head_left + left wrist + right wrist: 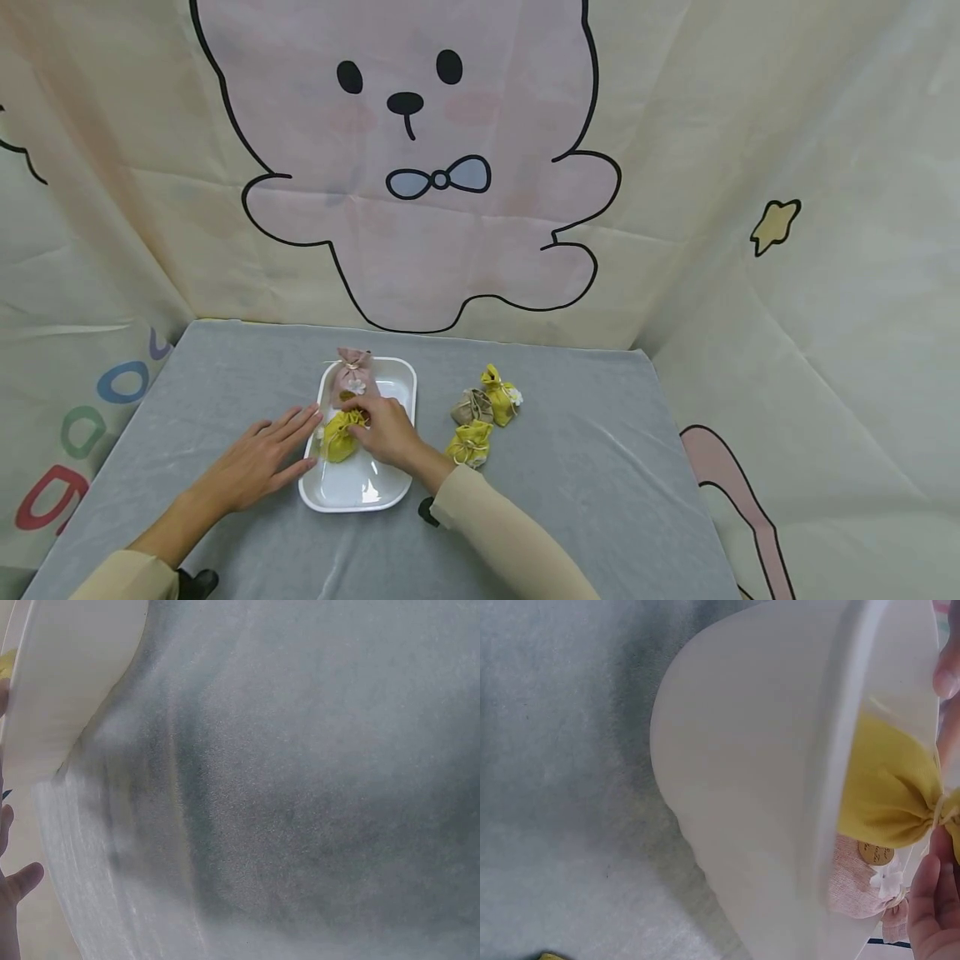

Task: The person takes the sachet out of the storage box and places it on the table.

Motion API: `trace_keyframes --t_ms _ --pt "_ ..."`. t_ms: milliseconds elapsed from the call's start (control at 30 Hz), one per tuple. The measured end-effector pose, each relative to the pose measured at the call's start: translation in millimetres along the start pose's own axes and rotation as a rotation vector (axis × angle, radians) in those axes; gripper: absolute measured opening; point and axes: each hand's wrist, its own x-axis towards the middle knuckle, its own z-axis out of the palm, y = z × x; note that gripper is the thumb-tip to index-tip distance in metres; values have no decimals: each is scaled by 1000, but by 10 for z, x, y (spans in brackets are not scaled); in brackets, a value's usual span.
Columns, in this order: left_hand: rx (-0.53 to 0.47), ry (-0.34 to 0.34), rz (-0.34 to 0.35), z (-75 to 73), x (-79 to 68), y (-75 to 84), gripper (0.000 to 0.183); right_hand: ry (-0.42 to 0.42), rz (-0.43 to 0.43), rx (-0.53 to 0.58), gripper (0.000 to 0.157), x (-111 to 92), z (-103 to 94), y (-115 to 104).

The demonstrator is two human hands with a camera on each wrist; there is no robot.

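A white tray (356,497) holds a yellow drawstring pouch (339,443) and a pink pouch (354,371) with a white flower on it. My right hand (392,433) reaches over the tray and pinches the yellow pouch at its tied neck, clearest in the right wrist view, where the pouch (889,787) hangs over the tray floor. With fingers spread and straight, my left hand (266,460) rests against the tray's left rim. Only some fingers (27,880) of it show at the edge of the left wrist view.
Right of the tray, close together on the grey cloth (585,467), lie a grey-brown pouch (472,407), a yellow pouch with a white flower (498,398) and another yellow pouch (471,442). A printed curtain (450,275) hangs behind the table's far edge.
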Motion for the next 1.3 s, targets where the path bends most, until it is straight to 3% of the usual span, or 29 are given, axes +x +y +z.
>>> trace_keyframes --t_ms 500,733,967,1300 --pt "-11 17 10 -28 4 7 69 120 -80 115 26 -104 -106 -22" --pt "-14 3 -1 -42 9 20 70 173 -177 204 26 -172 -285 -109" --pt "-2 -26 -14 -68 12 25 70 197 -182 296 28 -244 -460 -118" --pt "-16 -47 -23 -54 22 36 71 255 -234 317 28 -394 -669 -101"
